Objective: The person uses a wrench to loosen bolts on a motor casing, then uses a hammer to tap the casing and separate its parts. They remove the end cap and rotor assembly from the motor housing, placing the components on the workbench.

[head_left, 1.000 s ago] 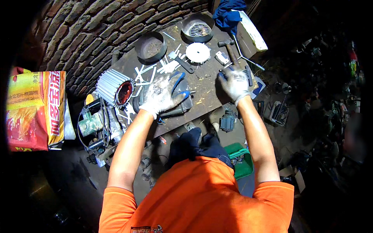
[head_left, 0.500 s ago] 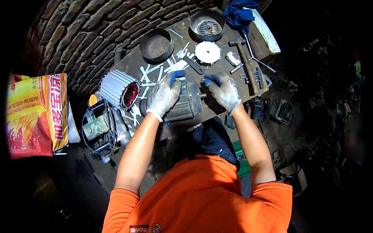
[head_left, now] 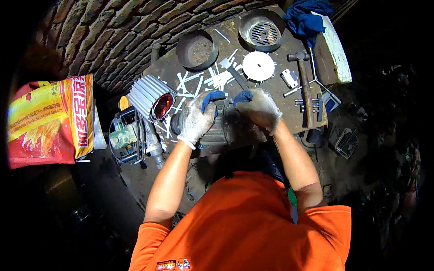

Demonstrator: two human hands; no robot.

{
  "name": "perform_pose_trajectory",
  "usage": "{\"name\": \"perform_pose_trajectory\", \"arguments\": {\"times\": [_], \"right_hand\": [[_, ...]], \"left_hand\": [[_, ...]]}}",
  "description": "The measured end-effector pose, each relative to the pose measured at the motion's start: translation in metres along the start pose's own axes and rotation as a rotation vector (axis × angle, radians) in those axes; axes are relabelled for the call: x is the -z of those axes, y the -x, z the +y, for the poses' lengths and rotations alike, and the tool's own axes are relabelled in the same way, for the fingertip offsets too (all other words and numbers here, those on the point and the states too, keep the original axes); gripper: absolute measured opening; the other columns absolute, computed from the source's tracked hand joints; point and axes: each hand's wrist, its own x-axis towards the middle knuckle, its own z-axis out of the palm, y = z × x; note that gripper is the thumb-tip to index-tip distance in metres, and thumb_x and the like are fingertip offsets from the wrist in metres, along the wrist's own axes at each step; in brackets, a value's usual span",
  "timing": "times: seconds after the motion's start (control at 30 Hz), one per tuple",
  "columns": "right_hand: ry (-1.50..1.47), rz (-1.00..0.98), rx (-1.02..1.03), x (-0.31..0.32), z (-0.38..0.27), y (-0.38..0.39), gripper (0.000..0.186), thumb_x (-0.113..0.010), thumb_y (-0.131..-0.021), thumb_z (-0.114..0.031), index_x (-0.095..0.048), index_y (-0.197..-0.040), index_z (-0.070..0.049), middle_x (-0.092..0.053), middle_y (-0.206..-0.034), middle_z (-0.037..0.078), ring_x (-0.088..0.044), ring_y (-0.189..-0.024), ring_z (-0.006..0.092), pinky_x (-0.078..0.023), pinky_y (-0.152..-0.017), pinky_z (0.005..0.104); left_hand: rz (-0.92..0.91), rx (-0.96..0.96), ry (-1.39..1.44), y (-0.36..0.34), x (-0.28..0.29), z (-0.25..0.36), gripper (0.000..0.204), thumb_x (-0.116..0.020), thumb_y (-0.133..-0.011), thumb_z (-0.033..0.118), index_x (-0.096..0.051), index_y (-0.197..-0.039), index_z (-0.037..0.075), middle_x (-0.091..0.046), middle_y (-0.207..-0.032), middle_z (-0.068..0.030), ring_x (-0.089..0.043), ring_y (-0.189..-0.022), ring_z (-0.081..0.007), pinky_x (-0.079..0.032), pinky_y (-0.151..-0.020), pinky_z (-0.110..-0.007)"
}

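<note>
A dark ribbed electric motor (head_left: 219,128) lies on its side at the near edge of the table. My left hand (head_left: 200,118), in a white glove with blue fingertips, rests over its housing with the fingers curled onto it. At the motor's right end is my right hand (head_left: 261,108), gloved alike, its fingers bent in and pressed together. The motor's shaft is hidden, and I cannot see what the right fingers hold. Beyond the motor are an open-end tool with a dark handle (head_left: 239,78) and a white round disc (head_left: 258,66).
A silver finned motor housing (head_left: 147,96) stands left, by a green power tool (head_left: 125,137). Two round metal covers (head_left: 197,49) sit at the back, amid scattered white strips (head_left: 220,79). A hammer (head_left: 307,92) and a blue cloth (head_left: 307,20) lie right. A printed sack (head_left: 47,122) stands far left.
My right hand has moved left, closing onto the motor's right end and covering the shaft. My left hand stays on the motor. The whole view has shifted slightly.
</note>
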Motion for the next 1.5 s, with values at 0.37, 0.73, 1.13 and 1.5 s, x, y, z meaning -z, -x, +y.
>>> {"name": "perform_pose_trajectory", "arguments": {"times": [0.37,0.73,1.13,1.5], "right_hand": [[-0.335,-0.149,-0.281,-0.017,-0.004,0.005,0.023,-0.057,-0.094,-0.024,-0.067,-0.107,-0.008,-0.068,-0.095,0.015,-0.066,-0.088,0.0343,-0.05,-0.077,0.0444],[0.005,0.297,0.113,-0.037,-0.004,0.012,0.015,-0.055,-0.092,-0.02,-0.065,-0.096,-0.01,-0.067,-0.093,0.013,-0.065,-0.092,0.0327,-0.051,-0.084,0.0447],[-0.135,0.402,0.035,-0.027,-0.013,0.001,0.011,-0.066,-0.085,-0.017,-0.065,-0.093,-0.009,-0.063,-0.087,0.016,-0.063,-0.076,0.0376,-0.053,-0.071,0.0461],[-0.289,0.405,0.151,-0.046,0.011,-0.002,0.016,-0.061,-0.092,-0.024,-0.062,-0.091,-0.008,-0.059,-0.081,0.016,-0.058,-0.08,0.037,-0.048,-0.072,0.0471]], "left_hand": [[-0.15,-0.089,-0.24,-0.007,-0.003,-0.017,0.033,-0.051,-0.093,0.026,-0.067,-0.118,0.011,-0.064,-0.125,-0.0143,-0.058,-0.119,-0.0342,-0.045,-0.102,-0.045],[-0.234,0.052,-0.052,-0.011,0.001,-0.003,0.031,-0.053,-0.088,0.013,-0.067,-0.114,0.002,-0.067,-0.117,-0.0186,-0.063,-0.108,-0.0339,-0.047,-0.097,-0.041],[-0.163,0.06,-0.023,-0.012,-0.001,0.005,0.029,-0.054,-0.086,0.013,-0.071,-0.108,0.004,-0.069,-0.111,-0.019,-0.064,-0.105,-0.037,-0.049,-0.095,-0.042],[-0.119,0.141,-0.037,-0.01,-0.004,0.005,0.031,-0.054,-0.085,0.011,-0.069,-0.109,0.001,-0.07,-0.107,-0.0187,-0.067,-0.1,-0.0325,-0.049,-0.092,-0.038]]}}
